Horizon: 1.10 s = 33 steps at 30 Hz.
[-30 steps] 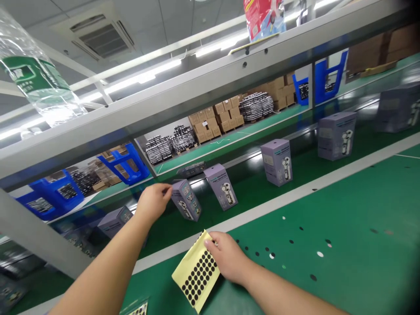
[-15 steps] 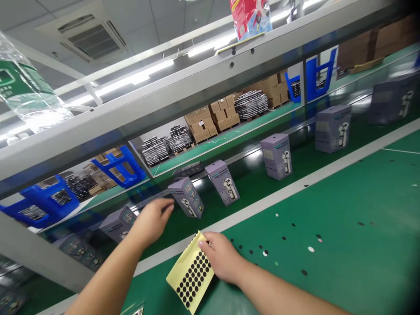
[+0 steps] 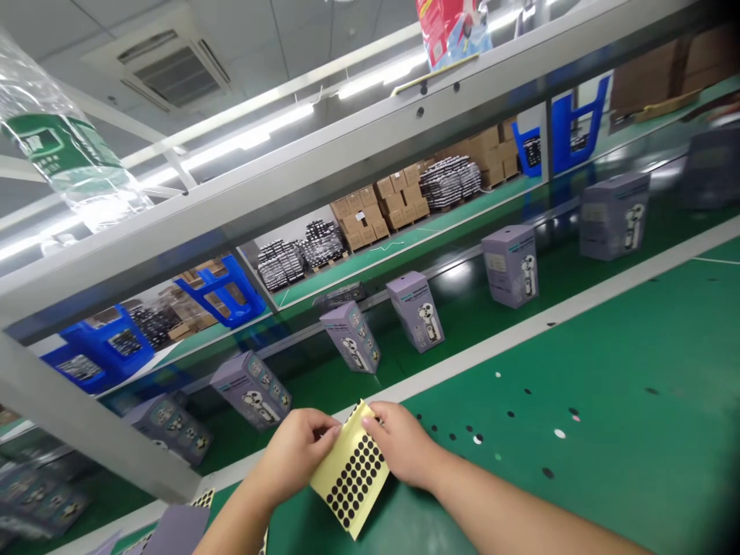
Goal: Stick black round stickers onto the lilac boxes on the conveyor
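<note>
Two hands, left (image 3: 297, 455) and right (image 3: 401, 445), on black-dotted yellow sticker sheet (image 3: 352, 474)

- The left hand (image 3: 294, 455) is bare, with no glove, ring or tape on it.
- The right hand (image 3: 401, 445) is just as bare, with nothing worn on it.
- The left forearm (image 3: 237, 524) shows bare skin, with no sleeve or band in view.
- The right forearm (image 3: 520, 501) is also uncovered as far as the frame reaches.
- The fingernails (image 3: 337, 429) seem short, though the view is too soft to be sure.
</note>
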{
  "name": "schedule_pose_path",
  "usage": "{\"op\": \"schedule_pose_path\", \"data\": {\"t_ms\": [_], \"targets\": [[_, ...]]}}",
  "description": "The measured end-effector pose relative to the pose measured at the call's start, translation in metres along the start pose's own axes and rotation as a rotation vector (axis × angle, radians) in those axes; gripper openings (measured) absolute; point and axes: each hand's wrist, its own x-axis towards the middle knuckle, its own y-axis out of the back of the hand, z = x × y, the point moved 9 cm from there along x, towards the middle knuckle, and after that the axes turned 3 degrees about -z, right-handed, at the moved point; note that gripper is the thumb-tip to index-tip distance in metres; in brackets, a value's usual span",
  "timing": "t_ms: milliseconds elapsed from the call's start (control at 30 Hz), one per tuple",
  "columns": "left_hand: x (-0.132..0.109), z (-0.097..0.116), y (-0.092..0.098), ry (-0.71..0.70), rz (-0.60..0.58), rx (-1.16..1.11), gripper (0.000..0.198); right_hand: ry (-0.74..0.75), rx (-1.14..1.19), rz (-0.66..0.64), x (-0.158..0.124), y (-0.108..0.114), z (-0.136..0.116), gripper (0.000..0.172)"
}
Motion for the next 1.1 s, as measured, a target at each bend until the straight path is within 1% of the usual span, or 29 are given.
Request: {"op": "schedule_pose_path", "data": {"t_ms": [67,100,133,167,200,300,367,400,433,467,500,600,700,733,800,833,867,900,933,1033,1100], "targets": [[0.001,-0.002,0.002,0.004,-0.003,0.027,0.032,-0.003,0.003,-0.004,0.0,-0.001,0.0,0.027],[0.002,-0.006,0.007,0.013,0.012,0.043,0.032,-0.005,0.007,-0.009,0.0,-0.001,0.0,0.027],[0.002,-0.012,0.017,0.032,0.046,0.063,0.032,-0.007,0.011,-0.014,0.0,-0.001,0.0,0.027],[0.001,-0.021,0.032,0.061,0.103,0.09,0.032,-0.01,0.015,-0.018,0.0,-0.001,0.001,0.027],[0.0,-0.03,0.052,0.1,0.18,0.123,0.033,-0.012,0.019,-0.022,0.0,-0.002,0.001,0.027],[-0.008,-0.06,0.129,0.229,0.443,0.264,0.037,-0.019,0.025,-0.029,0.001,-0.002,0.003,0.027],[-0.009,-0.073,0.174,0.27,0.552,0.377,0.032,-0.021,0.026,-0.032,0.002,-0.002,0.003,0.027],[-0.007,-0.077,0.191,0.275,0.579,0.429,0.031,-0.023,0.027,-0.034,0.002,-0.003,0.004,0.026],[-0.003,-0.081,0.203,0.275,0.587,0.472,0.031,-0.024,0.027,-0.035,0.003,-0.003,0.004,0.026],[0.002,-0.085,0.21,0.269,0.578,0.505,0.031,-0.025,0.026,-0.037,0.003,-0.003,0.003,0.026],[0.009,-0.088,0.213,0.26,0.552,0.529,0.03,-0.026,0.025,-0.037,0.003,-0.003,0.003,0.026],[0.028,-0.094,0.208,0.204,0.414,0.557,0.029,-0.024,0.021,-0.035,0.002,-0.002,0.002,0.027],[0.035,-0.091,0.2,0.135,0.301,0.548,0.03,-0.023,0.021,-0.032,0.001,-0.002,0.001,0.027],[0.033,-0.088,0.2,0.124,0.289,0.542,0.032,-0.024,0.022,-0.033,0.0,-0.003,0.001,0.027],[0.025,-0.076,0.197,0.124,0.317,0.532,0.037,-0.027,0.025,-0.035,0.0,-0.003,0.001,0.027],[0.02,-0.068,0.193,0.128,0.347,0.525,0.039,-0.029,0.025,-0.036,0.0,-0.003,0.001,0.027],[0.014,-0.057,0.185,0.128,0.372,0.513,0.04,-0.03,0.024,-0.037,0.0,-0.003,0.001,0.027],[0.009,-0.046,0.172,0.122,0.385,0.494,0.041,-0.03,0.021,-0.039,0.0,-0.003,0.001,0.026],[0.005,-0.034,0.152,0.104,0.357,0.465,0.04,-0.029,0.018,-0.041,0.0,-0.003,0.001,0.026],[0.002,-0.004,0.074,0.035,0.157,0.346,0.033,-0.023,0.008,-0.047,0.0,-0.004,0.001,0.026],[0.002,0.008,0.032,0.009,0.075,0.286,0.031,-0.012,0.005,-0.049,0.0,-0.004,0.001,0.026]]}}
